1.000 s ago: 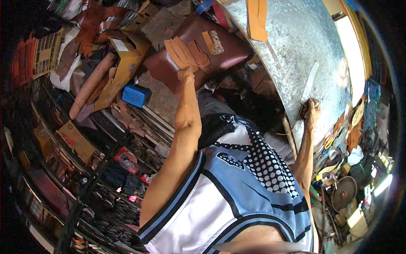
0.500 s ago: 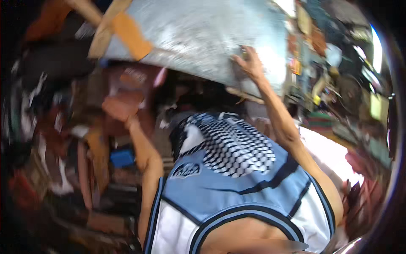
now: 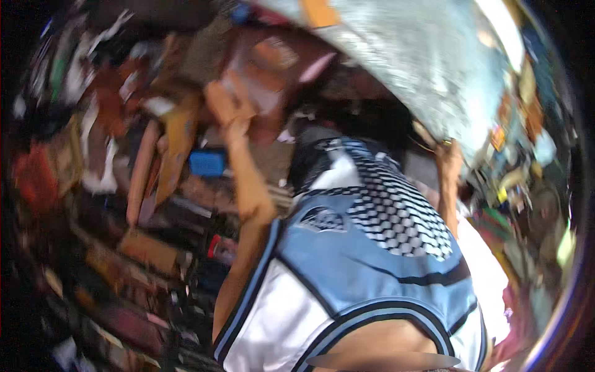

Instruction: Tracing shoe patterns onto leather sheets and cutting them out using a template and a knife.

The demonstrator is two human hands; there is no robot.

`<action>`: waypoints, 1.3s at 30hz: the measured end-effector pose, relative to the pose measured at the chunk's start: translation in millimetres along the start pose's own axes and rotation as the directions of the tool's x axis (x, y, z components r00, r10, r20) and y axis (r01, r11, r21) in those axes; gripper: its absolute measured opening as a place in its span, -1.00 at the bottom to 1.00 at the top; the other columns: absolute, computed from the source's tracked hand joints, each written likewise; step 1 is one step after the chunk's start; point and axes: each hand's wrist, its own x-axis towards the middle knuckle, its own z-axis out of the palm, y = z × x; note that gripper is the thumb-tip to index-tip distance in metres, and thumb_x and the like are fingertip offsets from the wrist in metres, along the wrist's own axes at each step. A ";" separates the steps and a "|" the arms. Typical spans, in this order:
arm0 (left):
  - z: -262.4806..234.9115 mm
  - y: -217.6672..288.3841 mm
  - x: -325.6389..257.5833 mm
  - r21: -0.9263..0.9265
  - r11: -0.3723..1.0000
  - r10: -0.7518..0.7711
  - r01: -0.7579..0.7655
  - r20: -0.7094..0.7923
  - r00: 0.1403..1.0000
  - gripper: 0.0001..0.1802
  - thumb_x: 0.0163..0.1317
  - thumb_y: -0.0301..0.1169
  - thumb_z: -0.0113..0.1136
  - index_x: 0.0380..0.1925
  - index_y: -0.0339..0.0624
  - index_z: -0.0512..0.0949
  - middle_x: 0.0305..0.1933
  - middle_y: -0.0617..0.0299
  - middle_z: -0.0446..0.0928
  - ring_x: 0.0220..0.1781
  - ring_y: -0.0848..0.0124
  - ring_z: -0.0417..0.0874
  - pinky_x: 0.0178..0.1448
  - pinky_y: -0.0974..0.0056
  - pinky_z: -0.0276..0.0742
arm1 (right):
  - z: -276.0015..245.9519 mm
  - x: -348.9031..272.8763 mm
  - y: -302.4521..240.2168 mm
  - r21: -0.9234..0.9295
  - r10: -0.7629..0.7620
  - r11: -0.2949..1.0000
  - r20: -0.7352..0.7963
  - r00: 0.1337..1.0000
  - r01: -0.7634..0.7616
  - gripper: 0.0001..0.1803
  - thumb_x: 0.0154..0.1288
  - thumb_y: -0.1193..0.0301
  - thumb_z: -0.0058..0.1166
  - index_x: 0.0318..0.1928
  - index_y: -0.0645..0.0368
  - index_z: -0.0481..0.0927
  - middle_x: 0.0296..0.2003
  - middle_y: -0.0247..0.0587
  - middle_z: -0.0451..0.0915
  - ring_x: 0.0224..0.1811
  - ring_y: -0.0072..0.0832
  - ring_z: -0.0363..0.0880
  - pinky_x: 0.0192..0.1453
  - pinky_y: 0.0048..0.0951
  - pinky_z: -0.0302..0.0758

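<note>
My left hand (image 3: 230, 106) is stretched forward beside a maroon bin or box (image 3: 269, 74) with brownish pieces in it. Motion smears its fingers, and I cannot make out whether it holds anything. At the near right edge of a grey metal-topped table (image 3: 427, 59), my right hand (image 3: 449, 158) has its fingers curled in. A small dark thing may be at its fingertips, too blurred to name. An orange flat piece (image 3: 319, 12) lies on the tabletop at the far edge of view.
Left of my left arm are a blue box (image 3: 207, 163), a yellowish-brown board (image 3: 178, 158) and a long pinkish-brown roll (image 3: 142, 173). Cluttered scraps and boxes fill the left side. Mixed items, among them a pale bag (image 3: 544, 149), crowd the right beyond the table.
The view has swung left, so the table appears farther up and right. My right hand has drawn back from the tabletop to its near edge. My left hand stays by the maroon bin.
</note>
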 end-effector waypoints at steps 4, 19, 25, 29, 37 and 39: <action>-56.8 33.8 25.9 0.147 0.839 -0.540 0.524 0.343 0.768 -0.49 0.33 -0.15 0.16 0.17 -0.24 0.49 -0.05 -0.25 0.59 0.09 0.30 0.62 0.23 0.13 0.43 | -33.4 -12.0 11.8 -0.268 0.275 0.936 0.151 0.950 -0.228 -0.53 0.28 0.03 0.03 -0.26 0.26 0.62 -0.31 0.26 0.65 -0.16 0.12 0.66 -0.02 0.02 0.55; -41.3 345.1 252.0 -0.905 0.129 -0.047 0.406 0.404 0.914 -0.48 0.19 -0.56 0.28 0.17 -0.26 0.40 0.08 0.19 0.54 0.03 0.30 0.61 0.10 0.12 0.59 | -8.8 117.3 -91.0 0.136 -0.096 0.983 -0.180 0.979 0.121 -0.57 0.31 0.12 0.13 0.09 0.07 0.59 -0.07 0.19 0.50 -0.20 0.14 0.63 -0.08 0.02 0.58; 97.1 353.5 265.0 -0.813 0.052 -0.070 0.579 0.576 0.815 -0.63 0.24 -0.52 0.23 0.02 -0.33 0.39 -0.09 0.07 0.57 -0.14 0.29 0.68 -0.09 0.19 0.72 | -17.3 89.6 -86.7 0.105 -0.025 0.993 -0.255 0.967 0.053 -0.62 0.27 0.21 0.15 0.05 0.08 0.60 -0.08 0.16 0.51 -0.22 0.12 0.64 -0.11 0.04 0.58; 125.8 323.1 247.9 -0.496 0.345 -0.101 0.797 0.825 0.556 -0.54 0.34 -0.38 0.17 0.17 -0.36 0.39 -0.11 0.00 0.63 -0.36 0.20 0.72 -0.28 0.25 0.75 | -23.3 74.9 -74.3 0.145 0.042 0.989 -0.337 0.940 0.008 -0.67 0.27 0.21 0.14 -0.03 0.09 0.63 -0.14 0.10 0.56 -0.25 0.08 0.65 -0.15 0.00 0.60; 103.1 314.2 288.4 -0.222 0.854 -0.197 0.471 0.701 0.686 -0.61 0.26 -0.15 0.26 -0.23 -0.32 0.70 -0.54 0.15 0.63 -0.65 0.45 0.59 -0.58 0.34 0.49 | -52.7 81.8 -56.2 0.305 0.124 0.952 -0.314 0.941 -0.024 -0.75 0.32 0.26 0.07 -0.25 0.21 0.57 -0.43 0.11 0.64 -0.34 0.06 0.64 -0.23 -0.06 0.54; 100.0 302.5 286.8 -0.220 0.827 -0.242 0.517 0.690 0.682 -0.61 0.24 -0.15 0.27 -0.17 -0.30 0.71 -0.56 0.17 0.62 -0.65 0.49 0.56 -0.59 0.37 0.44 | -50.3 92.7 -38.2 0.413 0.278 0.899 -0.269 0.922 -0.150 -0.74 0.33 0.27 0.06 -0.21 0.23 0.57 -0.46 0.11 0.64 -0.39 0.04 0.65 -0.24 -0.10 0.53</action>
